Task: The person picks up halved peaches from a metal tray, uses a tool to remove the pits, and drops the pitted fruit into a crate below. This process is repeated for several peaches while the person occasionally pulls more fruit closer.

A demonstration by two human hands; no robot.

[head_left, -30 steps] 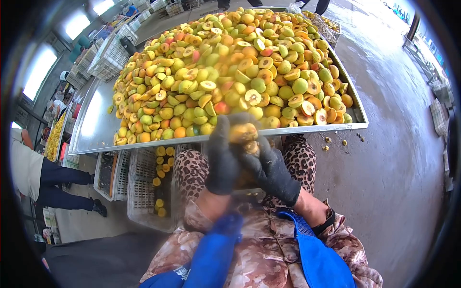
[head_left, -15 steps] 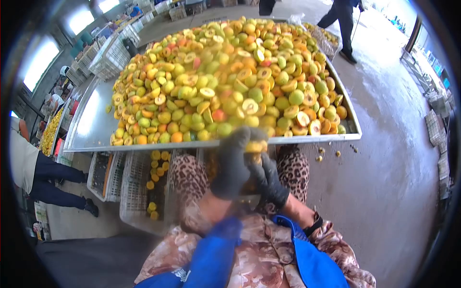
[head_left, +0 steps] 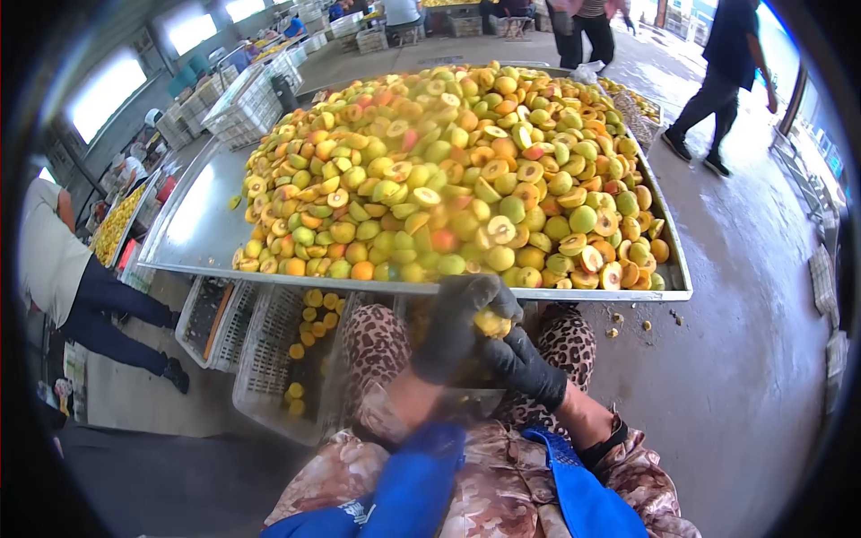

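1. a broad metal tray (head_left: 202, 206) serves as the worktop, with a raised pale rim; a heap of halved stone fruit (head_left: 386, 170) covers most of it, and the left end shows bare, shiny metal.
2. under the near edge, a white slatted crate (head_left: 260, 359) holds yellow fruit halves (head_left: 309, 334) in two loose groups on its dark bottom.
3. just left of that crate stands a second crate (head_left: 235, 334), with a brown strip along its inside; i cannot tell what else it holds.
4. farther off at the left, a long tray (head_left: 112, 235) carries more yellow fruit, and white crates (head_left: 247, 112) stand beyond the worktop's far left corner.
5. the heaped halves are green-yellow to orange, some blushed red; several turn up pale cut faces with brown centres.
6. the fruit piece (head_left: 492, 324) is yellow, small and partly hidden between the two dark-gloved hands, just in front of the worktop's near rim and above the knees.
7. the left hand (head_left: 456, 325) has its grip closed on the fruit piece, fingers bent over the top.
8. the right hand (head_left: 527, 363) meets the fruit piece from the lower right, fingers together; i cannot tell how firmly its grip is closed.
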